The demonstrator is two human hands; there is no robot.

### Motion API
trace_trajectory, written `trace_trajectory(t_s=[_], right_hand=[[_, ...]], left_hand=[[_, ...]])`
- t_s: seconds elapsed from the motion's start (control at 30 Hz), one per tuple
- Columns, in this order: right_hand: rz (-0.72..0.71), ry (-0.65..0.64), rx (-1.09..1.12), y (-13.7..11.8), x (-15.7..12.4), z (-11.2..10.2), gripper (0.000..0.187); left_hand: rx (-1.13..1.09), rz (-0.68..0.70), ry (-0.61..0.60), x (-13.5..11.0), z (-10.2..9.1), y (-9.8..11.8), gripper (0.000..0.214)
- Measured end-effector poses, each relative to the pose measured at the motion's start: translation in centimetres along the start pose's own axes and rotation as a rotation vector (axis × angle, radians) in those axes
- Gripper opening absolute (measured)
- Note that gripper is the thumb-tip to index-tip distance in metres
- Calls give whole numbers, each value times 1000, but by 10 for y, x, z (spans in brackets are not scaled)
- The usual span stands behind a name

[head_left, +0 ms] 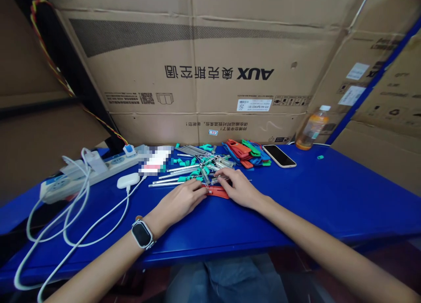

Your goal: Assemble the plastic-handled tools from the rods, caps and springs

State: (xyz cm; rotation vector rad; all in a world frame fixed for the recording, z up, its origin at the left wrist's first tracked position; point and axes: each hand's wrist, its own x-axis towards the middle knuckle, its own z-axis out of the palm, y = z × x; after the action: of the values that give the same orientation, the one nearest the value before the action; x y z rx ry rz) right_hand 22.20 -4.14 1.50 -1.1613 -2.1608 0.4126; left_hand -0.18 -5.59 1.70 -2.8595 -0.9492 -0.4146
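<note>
A red plastic handle shell [219, 192] lies on the blue table between my hands. My left hand [188, 197], with a watch [142, 233] on its wrist, has its fingers closed at the shell's left end. Bent over the shell's right side, my right hand [239, 187] has its fingertips by small clear parts; what they pinch is hidden. Just beyond lie several thin metal tubes [174, 175] with small green plastic pieces [187, 162] and clear plastic parts [205, 176]. Behind my right hand is a heap of red, blue and green handle shells [239, 150].
A phone [279, 156] lies right of the heap, with an orange drink bottle [312, 128] farther right. On the left are a power strip [95, 173], a white charger [128, 180] and looping white cables [87, 241]. A cardboard wall [148, 40] stands behind.
</note>
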Motion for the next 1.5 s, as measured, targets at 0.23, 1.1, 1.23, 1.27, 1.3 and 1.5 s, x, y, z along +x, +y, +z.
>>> trace_trajectory(t_s=[0.23, 1.1, 1.23, 1.27, 1.3, 1.5], right_hand=[[36, -39, 109, -6, -5, -3, 20], [-284, -2, -40, 5, -15, -6, 18], [-315, 44, -5, 6, -16, -6, 17], [-322, 50, 1, 6, -17, -6, 16], [-327, 51, 4, 6, -17, -5, 16], [-314, 50, 3, 6, -19, -5, 17]], left_hand=[[95, 14, 0, 0, -3, 8, 26], [-181, -91, 306, 2, -5, 0, 17], [-247, -108, 255, 10, -4, -4, 19], [-262, -106, 237, 11, -3, -4, 17], [-278, -108, 227, 12, -2, -4, 15], [-393, -145, 225, 11, -1, -4, 11]])
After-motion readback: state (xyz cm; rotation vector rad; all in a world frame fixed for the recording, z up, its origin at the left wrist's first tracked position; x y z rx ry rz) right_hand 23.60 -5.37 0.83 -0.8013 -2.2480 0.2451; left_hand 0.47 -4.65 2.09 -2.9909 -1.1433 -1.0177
